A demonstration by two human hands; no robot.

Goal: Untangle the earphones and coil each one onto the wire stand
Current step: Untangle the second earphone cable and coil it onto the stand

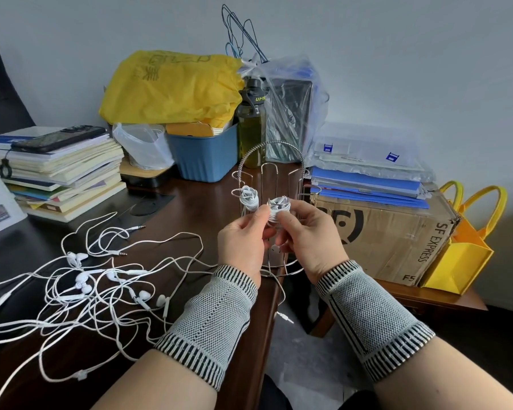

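Head view: a white earphone coil point(274, 213) is being pinched by both hands' fingers point(259, 221) on the wire stand point(271, 184); next, the tangled earphones point(86, 288) on the table point(196, 202) probably need separating.

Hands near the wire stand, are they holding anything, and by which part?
Both hands pinch a coiled earphone on the wire stand: left hand at its left side, right hand at its lower right.
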